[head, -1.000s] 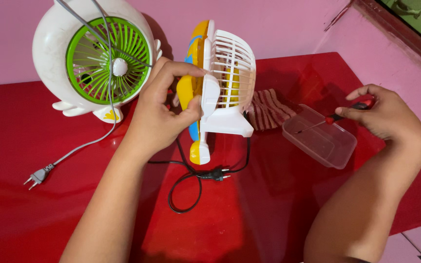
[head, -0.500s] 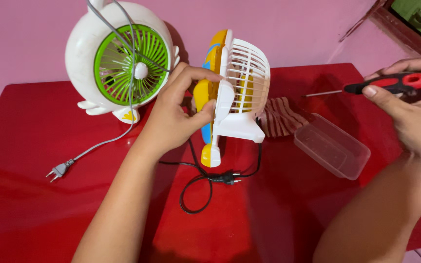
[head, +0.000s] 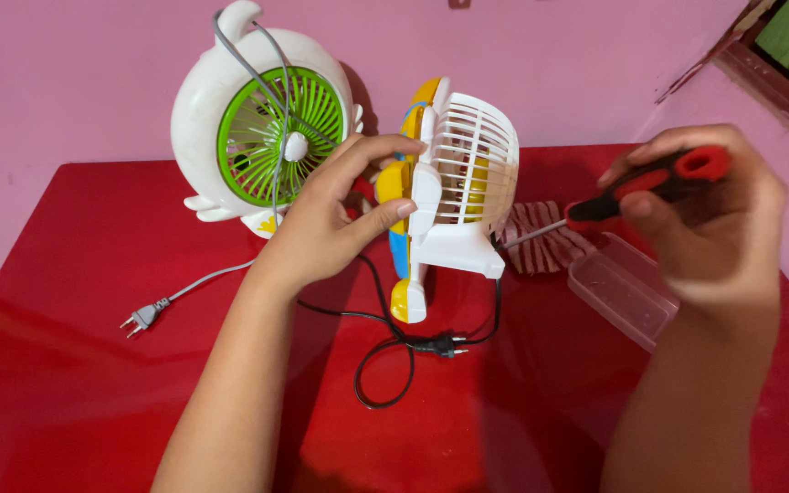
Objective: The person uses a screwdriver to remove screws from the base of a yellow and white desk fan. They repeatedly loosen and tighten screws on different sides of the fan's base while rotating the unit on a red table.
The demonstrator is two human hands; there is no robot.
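My left hand (head: 344, 210) grips the yellow and blue back of a small desk fan with a white grille (head: 454, 187), which stands upright on the red table (head: 66, 365). My right hand (head: 705, 215) holds a red and black screwdriver (head: 650, 187), its metal tip pointing left toward the fan's white base. The fan's black cord and plug (head: 431, 345) loop on the table in front of it.
A second white fan with a green grille (head: 271, 137) stands behind my left hand, its grey cord ending in a plug (head: 143, 317) at the left. A clear plastic box (head: 623, 290) and a striped brown cloth (head: 541, 237) lie at the right. Pink walls close in behind.
My right hand lifted the screwdriver from the clear box and brought it left and down, tip now near the fan's base. My left hand stayed on the fan.
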